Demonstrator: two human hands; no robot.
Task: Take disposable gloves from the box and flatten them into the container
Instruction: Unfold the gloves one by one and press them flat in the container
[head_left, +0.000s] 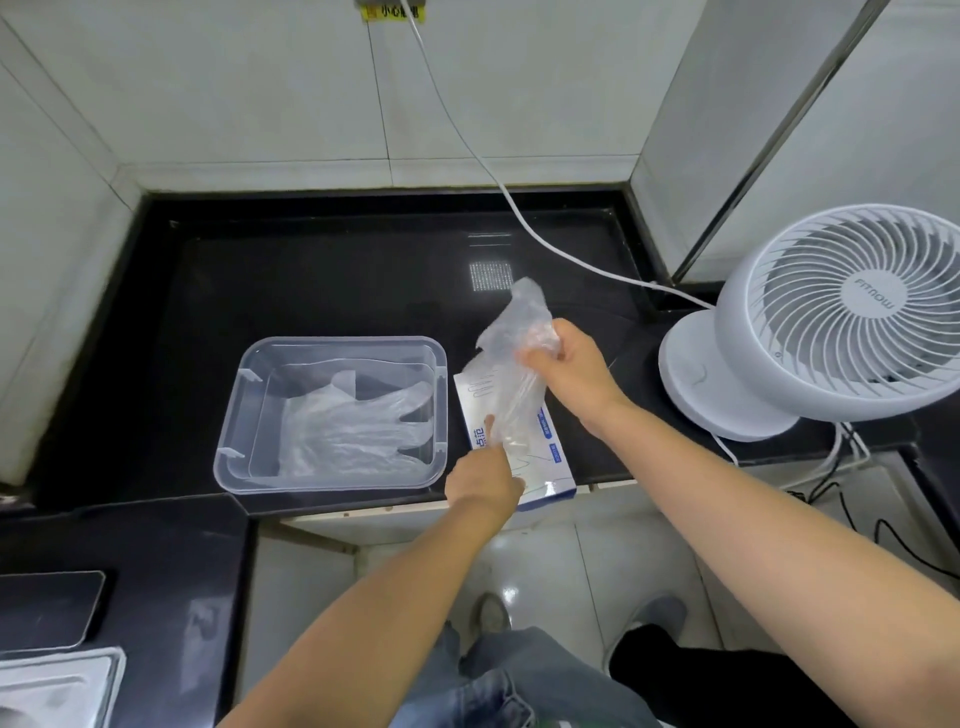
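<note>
Glove (511, 389) stretched lengthwise over box (553, 454), right hand (571, 371) pinching top, left hand (485, 478) pinching bottom; container (332, 341) lies leftward, nearer left hand.

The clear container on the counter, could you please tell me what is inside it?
Inside the clear container a transparent glove lies spread flat on the bottom, fingers pointing right. Whether more gloves lie beneath it cannot be told.

White tiled walls (249, 93), black counter (322, 280)
</note>
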